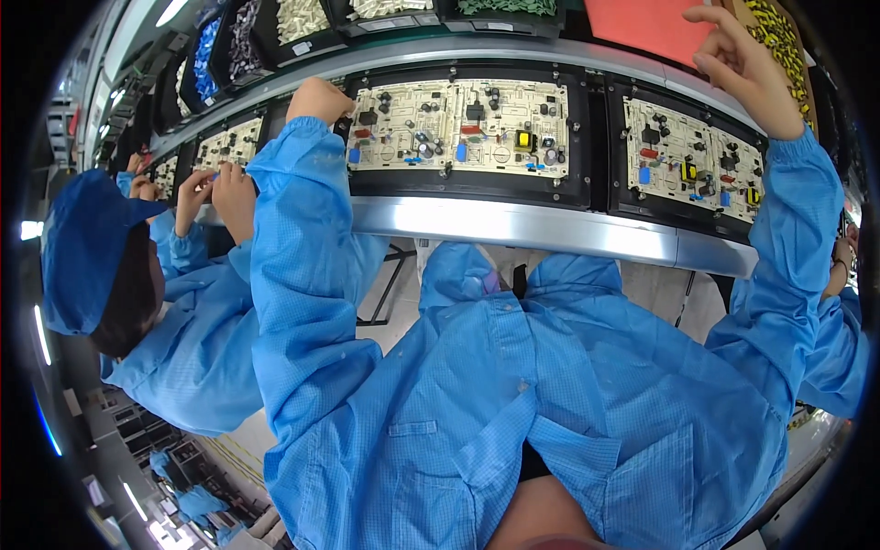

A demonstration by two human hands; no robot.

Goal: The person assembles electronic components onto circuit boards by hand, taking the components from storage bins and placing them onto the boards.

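Note:
In front of me a pale printed circuit board (408, 128) lies in a black carrier frame (477, 186), beside a second pale circuit board (510, 92). Both bear small parts, and only the right one shows a yellow-and-black transformer (524, 140). My left hand (317, 101) is closed at the frame's left end, knuckles up; its fingertips and anything in them are hidden. Raised at the upper right, my right hand (747, 78) has thumb and forefinger apart with nothing visible between them. It is beside a cardboard box of yellow-and-black transformers (779, 55).
Farther right another carrier holds populated boards (674, 147). Along the back stand bins of white parts (301, 20), green parts (507, 7) and blue parts (205, 60), plus a red sheet (642, 27). A metal rail (513, 220) edges the line. A co-worker in a blue cap (92, 247) works at left.

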